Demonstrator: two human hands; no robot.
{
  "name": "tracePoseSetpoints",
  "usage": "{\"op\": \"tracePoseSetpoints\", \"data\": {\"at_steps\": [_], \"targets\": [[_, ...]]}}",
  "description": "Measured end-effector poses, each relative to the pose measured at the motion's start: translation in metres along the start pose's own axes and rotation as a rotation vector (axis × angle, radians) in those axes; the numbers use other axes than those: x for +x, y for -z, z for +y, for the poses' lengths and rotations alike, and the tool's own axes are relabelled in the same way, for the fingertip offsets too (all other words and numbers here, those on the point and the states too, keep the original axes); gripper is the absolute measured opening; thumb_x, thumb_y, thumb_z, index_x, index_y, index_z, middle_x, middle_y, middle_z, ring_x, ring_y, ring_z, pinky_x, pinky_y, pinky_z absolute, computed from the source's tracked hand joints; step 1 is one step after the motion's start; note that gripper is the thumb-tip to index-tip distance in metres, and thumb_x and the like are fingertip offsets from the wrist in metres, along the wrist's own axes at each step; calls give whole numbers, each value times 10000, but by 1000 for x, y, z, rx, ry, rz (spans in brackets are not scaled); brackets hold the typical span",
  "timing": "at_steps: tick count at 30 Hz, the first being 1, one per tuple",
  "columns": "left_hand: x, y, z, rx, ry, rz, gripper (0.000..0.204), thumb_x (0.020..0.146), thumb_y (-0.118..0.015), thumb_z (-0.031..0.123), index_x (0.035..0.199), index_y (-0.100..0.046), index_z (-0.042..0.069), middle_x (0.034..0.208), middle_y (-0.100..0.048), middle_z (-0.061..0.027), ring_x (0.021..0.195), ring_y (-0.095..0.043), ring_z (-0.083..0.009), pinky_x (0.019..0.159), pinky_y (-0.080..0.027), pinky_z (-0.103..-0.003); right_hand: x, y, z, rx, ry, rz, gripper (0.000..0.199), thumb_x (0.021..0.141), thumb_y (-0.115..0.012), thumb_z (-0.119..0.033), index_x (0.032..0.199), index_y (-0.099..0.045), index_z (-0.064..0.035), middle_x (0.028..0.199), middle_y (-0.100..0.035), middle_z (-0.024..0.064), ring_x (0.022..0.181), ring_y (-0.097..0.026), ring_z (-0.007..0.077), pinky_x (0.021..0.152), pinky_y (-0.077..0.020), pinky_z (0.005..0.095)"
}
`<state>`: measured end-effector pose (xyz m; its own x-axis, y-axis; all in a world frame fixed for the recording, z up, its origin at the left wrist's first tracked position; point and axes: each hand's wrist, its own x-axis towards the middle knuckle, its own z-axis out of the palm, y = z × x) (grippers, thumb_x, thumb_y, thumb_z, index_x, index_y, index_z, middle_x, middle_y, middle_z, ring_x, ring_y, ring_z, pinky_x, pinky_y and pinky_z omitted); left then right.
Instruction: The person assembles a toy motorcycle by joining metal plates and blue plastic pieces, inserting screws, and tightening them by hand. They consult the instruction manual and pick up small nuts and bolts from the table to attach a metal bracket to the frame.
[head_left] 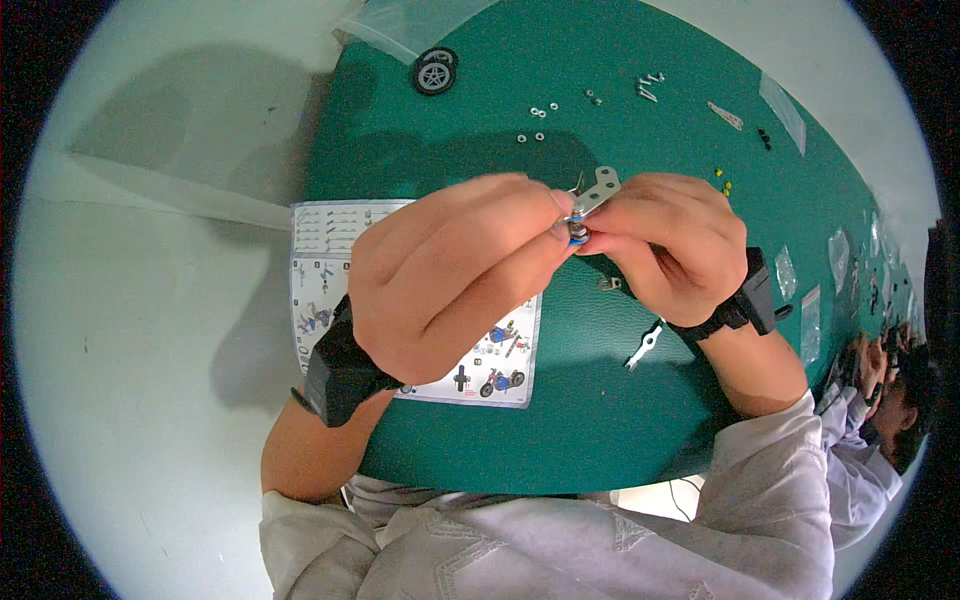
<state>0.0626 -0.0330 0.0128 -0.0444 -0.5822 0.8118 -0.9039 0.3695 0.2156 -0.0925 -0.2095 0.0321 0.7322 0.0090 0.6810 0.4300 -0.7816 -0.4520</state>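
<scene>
Both my hands meet above the middle of the green table, pinching one small metal assembly. A bent silver plate with holes [601,187] sticks up from it, and blue and dark metal bits [577,232] show between the fingertips. My left hand [455,270] closes on the assembly from the left. From the right, my right hand [685,245] grips it with thumb and forefinger. How the parts join is hidden by the fingers. Just below my right hand lie a small metal bracket [609,285] and a silver flat link [646,344].
A printed instruction sheet [470,390] lies under my left hand. Farther back are black toy wheels [434,74], several nuts [540,111], screws [650,86], a perforated strip [725,116] and yellow pieces [723,182]. Plastic bags [811,325] lie at the right, where another person [870,420] sits.
</scene>
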Motion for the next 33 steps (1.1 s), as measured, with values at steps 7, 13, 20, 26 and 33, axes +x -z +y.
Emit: {"op": "tracePoseSetpoints", "data": {"at_steps": [7, 13, 20, 26, 33], "targets": [[0, 2, 0, 26, -18, -39, 420, 701, -893, -4, 1080, -724, 62, 1169, -667, -90, 1000, -701, -282, 836, -599, -375, 1, 2, -1, -15, -17, -13, 216, 847, -815, -122, 1038, -751, -45, 831, -748, 106, 673, -714, 266, 571, -535, 342], [-1, 4, 0, -3, -40, -8, 452, 713, -881, -14, 1126, -706, 39, 1179, -673, -96, 1012, -708, -287, 836, -603, -378, 2, 2, -3, 0, -15, -28, 211, 847, -819, -103, 1036, -750, -41, 830, -747, 113, 680, -720, 265, 570, -537, 341], [-1, 1, -2, 34, -69, 20, 442, 726, -871, -17, 1130, -697, 29, 1173, -684, -109, 1023, -708, -287, 851, -607, -363, 1, 4, -7, 56, -106, 1, 182, 855, -823, -88, 1003, -741, -21, 842, -760, 105, 716, -744, 244, 615, -569, 334], [-2, -2, -6, 66, -76, 50, 438, 721, -876, -22, 1118, -698, 29, 1164, -689, -102, 1019, -707, -278, 849, -607, -357, 3, 8, -3, 133, 14, -58, 196, 851, -830, -99, 1011, -747, -22, 867, -768, 116, 694, -741, 246, 623, -575, 326], [-5, -3, -11, 86, -82, 45, 437, 718, -878, -24, 1112, -697, 31, 1177, -680, -99, 1021, -702, -280, 836, -604, -361, 3, 4, -1, 90, -92, -34, 115, 901, -756, -93, 990, -756, -21, 843, -760, 116, 672, -731, 254, 597, -563, 318]]}}
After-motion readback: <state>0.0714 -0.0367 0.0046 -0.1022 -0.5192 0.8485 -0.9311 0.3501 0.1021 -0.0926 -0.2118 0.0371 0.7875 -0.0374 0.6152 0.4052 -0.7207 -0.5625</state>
